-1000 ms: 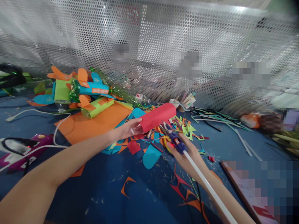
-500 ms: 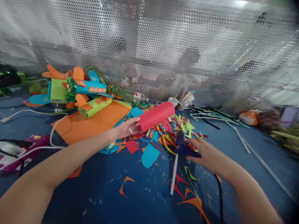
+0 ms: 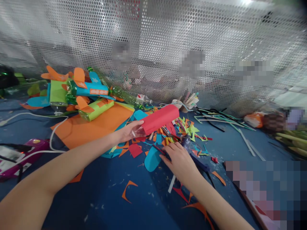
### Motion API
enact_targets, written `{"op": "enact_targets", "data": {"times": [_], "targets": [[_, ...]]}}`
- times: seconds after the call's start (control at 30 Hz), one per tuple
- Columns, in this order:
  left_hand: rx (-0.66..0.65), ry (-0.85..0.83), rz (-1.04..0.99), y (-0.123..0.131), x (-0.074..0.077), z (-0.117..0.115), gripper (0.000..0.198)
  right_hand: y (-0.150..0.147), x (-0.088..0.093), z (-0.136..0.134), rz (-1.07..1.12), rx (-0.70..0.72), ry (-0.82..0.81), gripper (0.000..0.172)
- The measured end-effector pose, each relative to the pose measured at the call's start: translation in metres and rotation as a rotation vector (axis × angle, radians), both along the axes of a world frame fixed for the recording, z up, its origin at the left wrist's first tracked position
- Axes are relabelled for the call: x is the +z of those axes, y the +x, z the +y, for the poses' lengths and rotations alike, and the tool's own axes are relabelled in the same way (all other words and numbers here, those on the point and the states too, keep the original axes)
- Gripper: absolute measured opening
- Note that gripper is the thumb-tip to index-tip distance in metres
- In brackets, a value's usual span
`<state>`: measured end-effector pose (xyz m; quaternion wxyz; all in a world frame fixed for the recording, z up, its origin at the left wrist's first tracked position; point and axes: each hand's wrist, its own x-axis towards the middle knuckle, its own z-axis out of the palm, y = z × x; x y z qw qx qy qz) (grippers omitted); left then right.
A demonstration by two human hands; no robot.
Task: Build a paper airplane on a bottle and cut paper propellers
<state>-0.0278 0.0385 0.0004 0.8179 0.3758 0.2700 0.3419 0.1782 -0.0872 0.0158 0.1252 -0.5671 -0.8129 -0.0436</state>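
My left hand (image 3: 128, 131) grips the clear end of a plastic bottle wrapped in red paper (image 3: 161, 119), held tilted above the scraps. My right hand (image 3: 180, 159) reaches over the table, its thumb and fingers a little apart at the right edge of a rounded blue paper piece (image 3: 151, 160). A thin dark red strip (image 3: 159, 149) lies across that piece beside the fingertips. Yellow handles (image 3: 169, 140) show just behind the fingers. Right of this hand lies a dark blue glue gun (image 3: 200, 162), partly hidden; its white glue stick (image 3: 171, 184) shows below the wrist.
Bottles covered in coloured paper (image 3: 92, 90) lie at the left on an orange sheet (image 3: 79, 129). A purple device with cables (image 3: 35, 148) is at far left. Paper scraps (image 3: 190, 129) cover the middle. A perforated metal screen (image 3: 155, 41) stands behind. A blurred-out board-like object (image 3: 266, 191) is at lower right.
My right hand has let go of the glue gun, now lying on the table, and moved left to the blue paper piece. My left hand keeps the red-wrapped bottle in place.
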Motion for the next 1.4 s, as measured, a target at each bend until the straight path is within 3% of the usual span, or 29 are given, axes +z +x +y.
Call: {"op": "enact_targets", "data": {"times": [0.17,0.4,0.5,0.6,0.77,0.9,1.0,1.2,1.4], "targets": [[-0.009,0.024,-0.012,0.000,-0.002,0.000,0.020,-0.001,-0.001,-0.002,0.284,0.008,-0.023,0.006],[-0.025,0.034,-0.011,-0.001,-0.004,0.002,0.022,-0.003,0.017,-0.009,1.222,0.089,-0.575,0.016],[-0.054,0.045,-0.015,-0.002,-0.004,0.002,0.023,-0.002,0.020,-0.010,1.584,0.093,-0.704,0.019],[-0.062,0.053,0.001,-0.002,-0.003,0.002,0.023,-0.001,0.020,-0.008,1.775,0.050,-0.745,0.016],[-0.057,0.054,0.005,-0.002,-0.004,0.002,0.026,-0.003,0.019,-0.004,1.831,-0.035,-0.782,0.021],[-0.052,0.049,0.005,-0.002,-0.003,0.002,0.026,-0.006,0.019,-0.006,1.775,-0.115,-0.709,0.021],[-0.043,0.045,0.010,-0.001,-0.002,0.000,0.025,-0.006,0.019,-0.007,1.687,-0.095,-0.712,0.020],[-0.048,0.052,0.013,-0.001,-0.001,0.000,0.024,-0.002,0.015,-0.005,1.565,-0.046,-0.642,0.037],[-0.074,0.065,0.008,-0.002,-0.003,0.001,0.023,0.000,0.013,-0.005,1.414,0.001,-0.605,0.019]]}}
